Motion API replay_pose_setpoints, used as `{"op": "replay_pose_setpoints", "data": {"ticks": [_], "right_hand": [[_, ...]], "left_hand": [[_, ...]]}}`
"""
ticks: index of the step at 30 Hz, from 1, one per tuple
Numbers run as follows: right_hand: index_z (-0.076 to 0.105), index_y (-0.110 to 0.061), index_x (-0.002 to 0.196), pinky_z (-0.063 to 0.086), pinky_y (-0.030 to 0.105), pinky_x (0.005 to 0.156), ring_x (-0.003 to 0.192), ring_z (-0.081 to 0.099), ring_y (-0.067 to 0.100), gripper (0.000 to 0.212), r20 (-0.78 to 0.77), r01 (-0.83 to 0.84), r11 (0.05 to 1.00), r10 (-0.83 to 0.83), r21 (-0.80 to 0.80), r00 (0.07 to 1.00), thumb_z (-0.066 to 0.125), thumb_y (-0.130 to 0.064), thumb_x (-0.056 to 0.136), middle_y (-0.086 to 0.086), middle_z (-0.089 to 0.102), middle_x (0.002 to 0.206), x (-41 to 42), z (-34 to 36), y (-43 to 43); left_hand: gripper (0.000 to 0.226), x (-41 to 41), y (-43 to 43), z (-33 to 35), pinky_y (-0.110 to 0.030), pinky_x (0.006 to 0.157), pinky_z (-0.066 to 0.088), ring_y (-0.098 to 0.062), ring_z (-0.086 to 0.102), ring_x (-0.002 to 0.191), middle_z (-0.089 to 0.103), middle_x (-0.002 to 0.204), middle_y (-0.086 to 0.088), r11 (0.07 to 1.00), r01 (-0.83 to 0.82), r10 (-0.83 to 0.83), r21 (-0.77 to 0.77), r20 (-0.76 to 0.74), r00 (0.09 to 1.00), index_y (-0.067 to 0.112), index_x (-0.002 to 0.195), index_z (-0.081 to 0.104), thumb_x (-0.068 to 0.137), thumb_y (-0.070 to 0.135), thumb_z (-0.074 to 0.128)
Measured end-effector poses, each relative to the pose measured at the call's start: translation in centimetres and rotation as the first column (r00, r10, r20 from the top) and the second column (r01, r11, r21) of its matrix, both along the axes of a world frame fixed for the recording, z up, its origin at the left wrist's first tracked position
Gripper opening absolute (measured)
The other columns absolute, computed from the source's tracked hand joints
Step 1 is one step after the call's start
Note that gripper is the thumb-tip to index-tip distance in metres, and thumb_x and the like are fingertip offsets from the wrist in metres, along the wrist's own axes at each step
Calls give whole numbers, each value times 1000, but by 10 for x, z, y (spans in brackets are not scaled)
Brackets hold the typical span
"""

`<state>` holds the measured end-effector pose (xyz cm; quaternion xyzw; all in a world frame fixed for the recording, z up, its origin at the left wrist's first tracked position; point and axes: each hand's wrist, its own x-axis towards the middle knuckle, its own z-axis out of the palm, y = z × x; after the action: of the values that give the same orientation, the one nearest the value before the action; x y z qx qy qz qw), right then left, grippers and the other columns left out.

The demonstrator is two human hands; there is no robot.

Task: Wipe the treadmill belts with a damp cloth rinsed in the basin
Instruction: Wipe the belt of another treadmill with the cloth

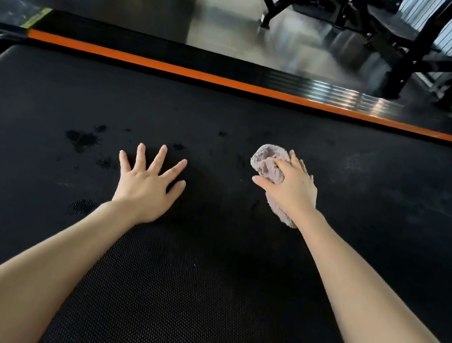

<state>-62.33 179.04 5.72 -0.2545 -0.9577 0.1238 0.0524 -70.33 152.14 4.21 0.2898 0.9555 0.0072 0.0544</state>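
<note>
On the black belt (201, 272) the left hand (145, 184) lies flat, fingers spread and holding nothing, while the right hand (291, 189) curls its fingers around a bunched pale cloth (263, 157) on the belt, wet spots (82, 140) just left of the left fingertips, an orange rail (205, 74) well beyond.

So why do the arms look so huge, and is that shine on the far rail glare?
Head view: the wide lens enlarges the near forearms; yes, light glares off the far side rail and the floor; the top-left corner is blurred; the belt, left hand, right hand and cloth look sharp.
</note>
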Motion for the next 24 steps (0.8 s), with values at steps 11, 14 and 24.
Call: {"op": "replay_pose_setpoints", "data": {"ticks": [11,14,24], "right_hand": [[70,-28,105,39,27,104,122,54,21,22,-335,-487,867,429,-109,839,64,-30,85,10,65,122,129,-3,-120],[70,-27,106,43,34,106,125,54,17,21,-227,-622,773,589,-121,776,62,-29,86,4,62,129,159,6,-114],[65,-19,99,43,28,75,123,49,15,22,-166,116,992,-106,54,980,48,-31,93,-1,49,139,36,-1,-22]], "left_hand": [[56,-13,9,-8,-61,112,0,-42,-5,143,0,159,-4,998,36,-32,54,-72,997,40,149,2,94,55,8],[58,-12,6,-8,-60,113,1,-41,-4,143,0,159,-3,998,49,-45,44,-87,995,39,149,1,93,55,5],[59,-11,3,-7,-56,115,1,-36,-4,144,4,159,-1,997,41,-35,66,-93,995,41,148,6,92,58,5]]}}
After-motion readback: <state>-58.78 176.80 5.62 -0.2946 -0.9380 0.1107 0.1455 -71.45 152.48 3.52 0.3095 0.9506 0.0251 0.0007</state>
